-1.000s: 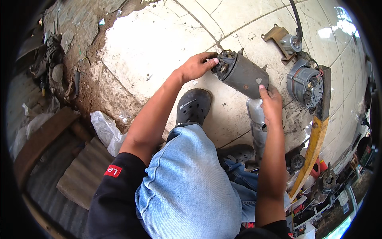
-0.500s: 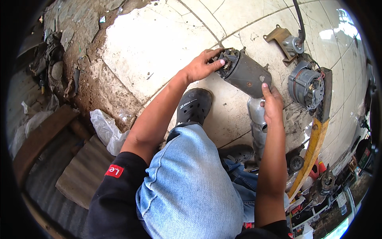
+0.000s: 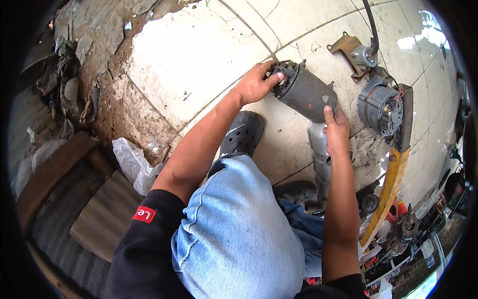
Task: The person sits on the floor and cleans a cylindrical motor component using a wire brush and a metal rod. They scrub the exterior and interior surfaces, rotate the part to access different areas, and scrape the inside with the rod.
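By the half-curled left hand (image 3: 256, 83), the fitted end of a dark grey cylindrical canister (image 3: 311, 94) is being gripped; its other end is being clasped by the right hand (image 3: 337, 130), thumb uppermost, over the tiled floor (image 3: 284, 147), left of an alternator (image 3: 379, 107).

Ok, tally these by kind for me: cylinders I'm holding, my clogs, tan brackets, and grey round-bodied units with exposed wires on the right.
Held dark cylinder: 1
Black clogs: 2
Tan bracket: 1
Grey round-bodied unit: 1
Total: 5
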Demonstrator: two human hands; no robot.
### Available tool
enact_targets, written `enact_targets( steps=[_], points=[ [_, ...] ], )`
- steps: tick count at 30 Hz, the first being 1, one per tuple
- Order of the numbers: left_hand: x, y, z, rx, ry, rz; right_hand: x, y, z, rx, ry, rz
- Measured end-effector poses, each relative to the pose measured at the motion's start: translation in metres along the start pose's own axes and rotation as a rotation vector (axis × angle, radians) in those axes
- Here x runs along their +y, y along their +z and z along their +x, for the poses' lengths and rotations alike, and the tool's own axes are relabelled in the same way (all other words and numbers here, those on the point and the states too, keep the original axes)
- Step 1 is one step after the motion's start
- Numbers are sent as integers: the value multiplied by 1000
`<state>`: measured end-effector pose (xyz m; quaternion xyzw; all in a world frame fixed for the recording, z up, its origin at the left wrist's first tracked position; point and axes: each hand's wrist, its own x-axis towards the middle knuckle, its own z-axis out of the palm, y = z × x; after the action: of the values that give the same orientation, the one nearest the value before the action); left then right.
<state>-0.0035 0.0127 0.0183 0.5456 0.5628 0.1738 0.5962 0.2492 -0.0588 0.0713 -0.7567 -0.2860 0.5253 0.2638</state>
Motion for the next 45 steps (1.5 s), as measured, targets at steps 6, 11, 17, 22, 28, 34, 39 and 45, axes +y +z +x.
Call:
enact_targets(
  steps=[6, 11, 17, 22, 28, 34, 39, 45],
  points=[
    [9, -4, 4, -30, -20, 43, -8, 1, -4, -1, -1, 42],
    [5, -2, -3, -9, -11, 44, 4, -5, 8, -45, -54, 28],
    [2, 0, -8, -29, -7, 1, 8, -3, 5, 7, -54, -13],
    [-23, 8, -8, 10, 50, -17, 13, -3, 5, -7, -62, 44],
    [-41, 16, -15, -5, 113, -220, 22, -6, -1, 4, -28, 18],
    [-39, 13, -20, -61, 97, -332, 20, -4, -13, -52, -36, 90],
    [-31, 3, -22, -122, 7, -343, 18, -2, -18, -49, -4, 98],
    [-20, 0, -20, 14, -106, -238, 18, -9, -20, 68, -71, -117]
  ],
)
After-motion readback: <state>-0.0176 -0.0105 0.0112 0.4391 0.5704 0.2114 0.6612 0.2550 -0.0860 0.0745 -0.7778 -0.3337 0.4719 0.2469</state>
